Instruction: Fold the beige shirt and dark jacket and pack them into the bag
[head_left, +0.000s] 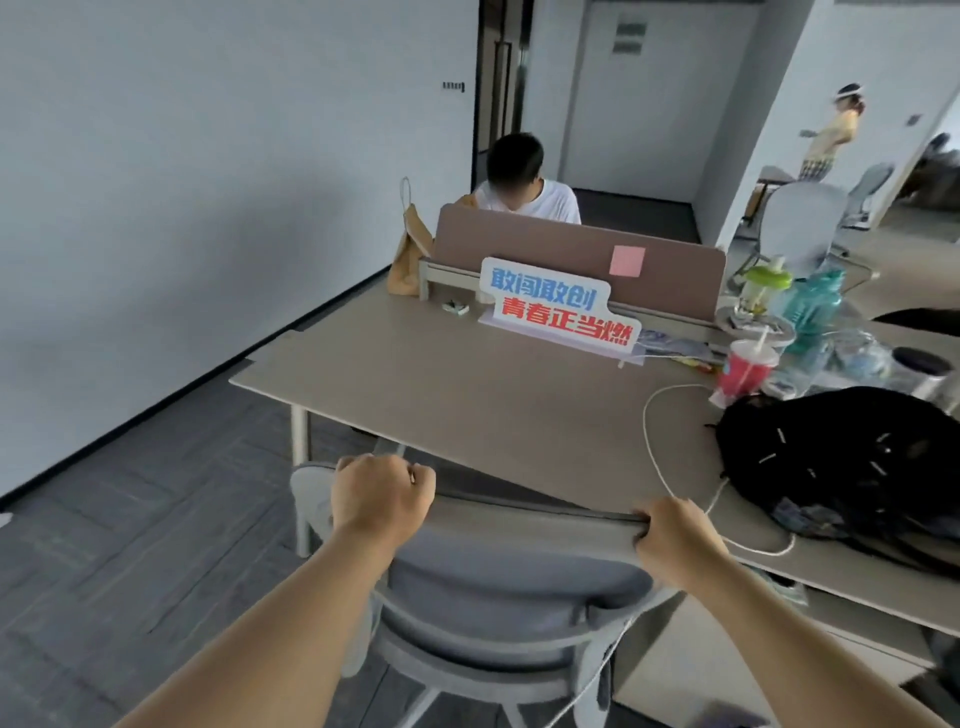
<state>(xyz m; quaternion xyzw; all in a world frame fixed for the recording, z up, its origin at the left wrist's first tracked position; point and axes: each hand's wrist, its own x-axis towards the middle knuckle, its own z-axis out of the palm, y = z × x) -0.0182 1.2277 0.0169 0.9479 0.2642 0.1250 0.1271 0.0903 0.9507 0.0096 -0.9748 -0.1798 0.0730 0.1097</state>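
Observation:
My left hand (382, 499) and my right hand (675, 535) are both closed around the top edge of a grey office chair's (519, 597) backrest, one at each end. A grey-beige band (535, 530) runs between my hands along that edge; I cannot tell whether it is cloth or part of the chair. A black backpack (841, 467) lies on the right of the beige desk (467, 395), with patterned fabric at its lower edge. No separate beige shirt or dark jacket is clearly visible.
A white cable (649, 431) loops across the desk beside the backpack. A red cup (745, 369), bottles (810, 306) and clutter fill the far right. A slogan sign (561, 312) stands before a divider (571, 249); a person (524, 182) sits behind it. A paper bag (410, 244) stands at the desk's far left corner.

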